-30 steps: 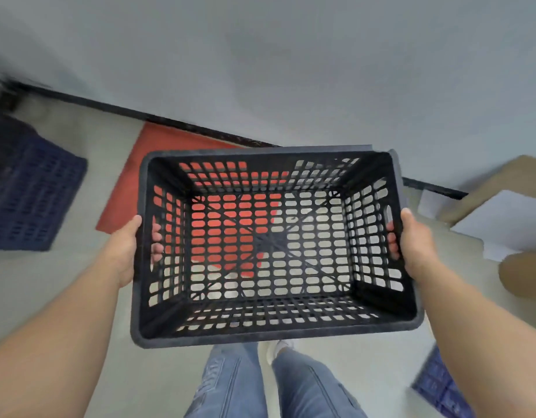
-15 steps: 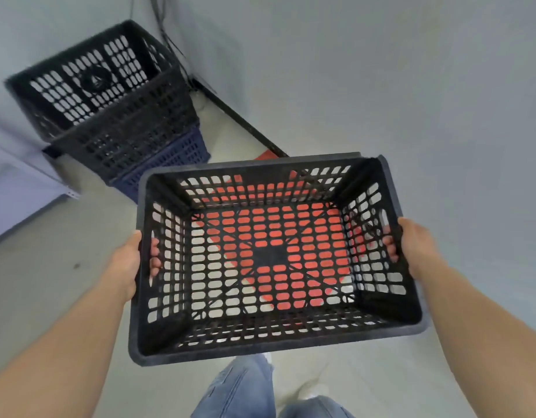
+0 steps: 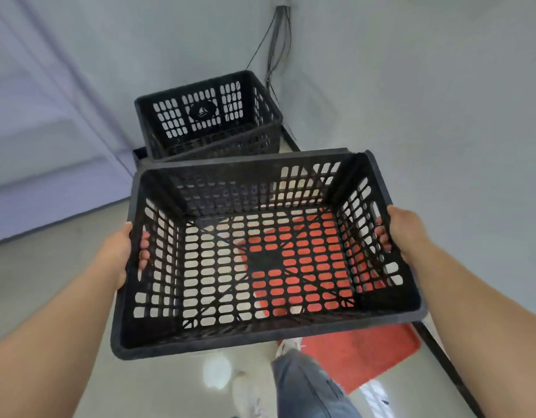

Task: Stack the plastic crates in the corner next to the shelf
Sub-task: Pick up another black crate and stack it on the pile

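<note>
We've got the black crate (image 3: 260, 251) gripped by left hand (image 3: 117, 257) and right hand (image 3: 404, 230), mid-carry; next, line it over the corner stack (image 3: 209, 119) and lower it in.

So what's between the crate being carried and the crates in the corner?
Nothing in the head view: between the carried crate and the corner stack only bare floor shows.

A red mat (image 3: 363, 354) lies flat on the pale glossy floor (image 3: 49, 282), against the black skirting strip (image 3: 447, 369) along the right-hand wall. Thin grey cables (image 3: 278, 40) run down the room's corner between the two white walls (image 3: 426, 101). A jeans-clad leg (image 3: 306, 387) and a white shoe (image 3: 248, 393) show at the bottom edge.
</note>
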{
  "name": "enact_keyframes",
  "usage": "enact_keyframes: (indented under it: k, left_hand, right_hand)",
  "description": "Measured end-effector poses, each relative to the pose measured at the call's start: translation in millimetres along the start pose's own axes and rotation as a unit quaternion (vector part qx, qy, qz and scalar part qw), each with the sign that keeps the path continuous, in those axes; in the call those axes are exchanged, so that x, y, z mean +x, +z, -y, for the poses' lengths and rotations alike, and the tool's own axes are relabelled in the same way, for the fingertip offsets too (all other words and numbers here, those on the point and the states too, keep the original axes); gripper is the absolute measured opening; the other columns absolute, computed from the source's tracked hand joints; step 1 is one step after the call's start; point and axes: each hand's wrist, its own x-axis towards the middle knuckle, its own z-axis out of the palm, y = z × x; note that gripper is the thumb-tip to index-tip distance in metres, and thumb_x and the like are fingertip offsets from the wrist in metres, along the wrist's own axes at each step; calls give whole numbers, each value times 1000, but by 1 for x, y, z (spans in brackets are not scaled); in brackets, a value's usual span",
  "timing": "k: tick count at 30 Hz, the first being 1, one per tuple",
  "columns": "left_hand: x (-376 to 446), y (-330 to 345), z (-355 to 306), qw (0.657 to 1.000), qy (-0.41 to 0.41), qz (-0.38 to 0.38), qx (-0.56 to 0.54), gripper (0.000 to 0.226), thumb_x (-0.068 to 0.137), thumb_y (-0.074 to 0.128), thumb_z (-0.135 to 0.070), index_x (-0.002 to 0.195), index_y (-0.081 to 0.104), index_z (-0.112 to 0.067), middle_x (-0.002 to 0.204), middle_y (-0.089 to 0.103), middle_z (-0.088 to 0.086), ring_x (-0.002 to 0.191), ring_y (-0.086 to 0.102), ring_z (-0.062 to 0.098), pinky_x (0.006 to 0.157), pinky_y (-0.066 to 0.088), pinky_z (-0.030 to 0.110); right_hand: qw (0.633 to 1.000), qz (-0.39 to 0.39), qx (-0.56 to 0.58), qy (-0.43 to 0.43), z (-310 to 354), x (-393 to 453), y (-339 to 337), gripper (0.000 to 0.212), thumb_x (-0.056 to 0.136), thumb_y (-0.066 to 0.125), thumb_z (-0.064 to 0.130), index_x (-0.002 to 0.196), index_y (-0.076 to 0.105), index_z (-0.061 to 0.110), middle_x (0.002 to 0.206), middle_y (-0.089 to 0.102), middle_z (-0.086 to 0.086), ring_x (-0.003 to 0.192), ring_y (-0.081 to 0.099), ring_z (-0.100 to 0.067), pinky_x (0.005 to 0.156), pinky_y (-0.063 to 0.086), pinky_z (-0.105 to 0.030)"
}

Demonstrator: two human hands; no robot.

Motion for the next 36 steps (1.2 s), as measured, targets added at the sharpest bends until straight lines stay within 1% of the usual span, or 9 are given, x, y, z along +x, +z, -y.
enact_keyframes:
  k: [5,9,13,18,26,29,32,34,36]
  left_hand:
    - [24,-7,-55,999,10,-23,-43,35,97,29,-31,78,51,-12,62,43,0,35,42,9,33,35,14]
    - [50,-11,-113,997,10,-39,-72,37,97,27,-30,73,48,-11,37,47,-4,25,41,7,31,33,10]
    - [75,-15,-168,995,23,-44,-91,43,99,23,-32,69,45,-12,32,43,-6,24,38,7,31,29,9]
    - [123,-29,-226,994,35,-42,-98,39,96,23,-29,67,43,-13,32,42,-5,24,36,9,33,30,8]
    - [197,-56,-311,993,65,-50,-81,37,95,25,-27,69,46,-12,36,45,-3,26,40,9,33,34,10]
    - [219,-58,-337,994,63,-57,-74,36,94,25,-26,69,47,-12,48,44,0,29,39,9,34,33,11]
    - [241,-54,-356,993,69,-55,-83,33,92,26,-25,68,46,-14,49,43,-2,28,38,8,34,31,11]
    - [253,-49,-365,992,65,-60,-87,33,93,27,-26,69,46,-14,56,42,-1,29,39,8,34,31,11]
    - [261,-41,-372,992,59,-63,-92,34,95,27,-28,71,47,-15,62,42,-2,37,40,9,36,32,14]
  right_hand:
    - [998,50,-27,-39,92,43,42,39,98,31,30,72,50,9,60,49,-10,44,36,-20,43,26,-27]
    - [994,70,-52,-62,168,72,71,37,97,31,29,73,50,7,60,50,-10,43,37,-20,43,27,-25]
    - [991,88,-79,-66,243,91,101,36,96,30,27,72,49,8,59,48,-7,43,36,-18,40,27,-26]
    - [987,90,-92,-97,315,113,147,35,96,30,26,72,48,8,59,49,-7,42,35,-17,31,26,-16]
    - [987,78,-86,-108,392,135,222,35,96,29,26,73,49,8,59,49,-7,41,35,-16,35,26,-19]
    - [990,76,-74,-94,410,145,244,32,94,30,24,73,49,9,60,49,-7,43,35,-17,37,27,-21]
    - [990,84,-68,-91,427,162,258,32,93,30,24,71,48,9,60,51,-8,42,37,-17,35,27,-15]
    - [989,83,-64,-103,439,177,267,31,93,32,24,73,49,8,53,56,-9,35,42,-15,35,29,-13]
    - [987,87,-64,-121,453,191,277,29,93,33,24,75,49,7,40,57,-8,26,43,-13,35,31,-13]
